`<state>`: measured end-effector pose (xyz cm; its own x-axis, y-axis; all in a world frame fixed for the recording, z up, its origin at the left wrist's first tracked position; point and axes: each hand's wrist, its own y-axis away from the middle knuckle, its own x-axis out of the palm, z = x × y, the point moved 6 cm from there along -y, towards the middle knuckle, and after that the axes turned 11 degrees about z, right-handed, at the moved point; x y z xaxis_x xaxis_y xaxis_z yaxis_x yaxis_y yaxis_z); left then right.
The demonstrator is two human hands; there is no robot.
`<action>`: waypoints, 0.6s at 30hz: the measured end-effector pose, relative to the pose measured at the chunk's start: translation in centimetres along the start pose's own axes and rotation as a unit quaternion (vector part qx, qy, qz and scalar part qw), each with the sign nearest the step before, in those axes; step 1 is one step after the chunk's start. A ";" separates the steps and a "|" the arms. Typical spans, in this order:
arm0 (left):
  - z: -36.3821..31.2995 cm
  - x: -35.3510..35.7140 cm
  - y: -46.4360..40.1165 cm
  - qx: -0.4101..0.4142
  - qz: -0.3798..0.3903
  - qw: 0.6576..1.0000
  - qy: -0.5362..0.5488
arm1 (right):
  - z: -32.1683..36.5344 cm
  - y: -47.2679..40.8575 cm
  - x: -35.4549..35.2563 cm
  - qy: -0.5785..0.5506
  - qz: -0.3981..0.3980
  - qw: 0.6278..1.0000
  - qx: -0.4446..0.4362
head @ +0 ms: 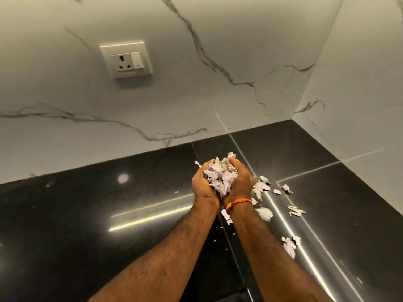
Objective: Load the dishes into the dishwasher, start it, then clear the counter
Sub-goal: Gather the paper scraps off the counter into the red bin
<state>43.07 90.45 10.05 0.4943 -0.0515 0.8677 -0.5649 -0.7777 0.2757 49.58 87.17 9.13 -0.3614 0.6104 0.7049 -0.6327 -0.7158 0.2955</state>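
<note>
A: Status? Start from the big stuff.

B: Marble wall point(196, 62) with a socket point(126, 59), black counter point(87, 214) running into the corner. No dishwasher or dishes in view, so I judge we're on the last step: clearing the counter.

A: Hands?

B: Left hand point(204, 184) and right hand point(238, 182) are cupped together, heels touching, above the counter near the corner. Grip: both clenched loosely around one heap of torn paper scraps point(220, 175), which sits between the palms and pokes out the top. Orange thread band point(238, 202) on the right wrist.

A: Anything left behind?

B: Yes. Loose scraps point(263, 213) lie on the counter just right of and under the right wrist, more at the right point(295, 211), and one clump point(290, 246) nearer the person.

A: Next move?

B: My read: carry the heap to a bin, none visible here. Keep the palms sealed, small bits can slip out underneath. Then a second pass for the strays.
</note>
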 end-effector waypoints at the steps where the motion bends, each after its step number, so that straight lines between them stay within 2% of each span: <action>1: -1.0 -0.5 0.3 0.012 -0.006 1.000 0.001 | -0.7 0.3 0.8 0.005 0.010 1.000 0.006; 11: -15.5 -8.1 8.7 0.181 -0.051 0.981 0.046 | -13.4 8.2 12.2 0.059 0.151 0.978 0.134; 18: -25.9 -15.1 19.7 0.298 -0.096 0.948 0.054 | -24.1 18.7 19.1 0.091 0.264 0.932 0.230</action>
<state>7.41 92.11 13.11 0.4607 0.1658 0.8719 0.0176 -0.9839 0.1777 14.32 93.66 12.58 -0.6761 0.1502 0.7214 0.0108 -0.9769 0.2135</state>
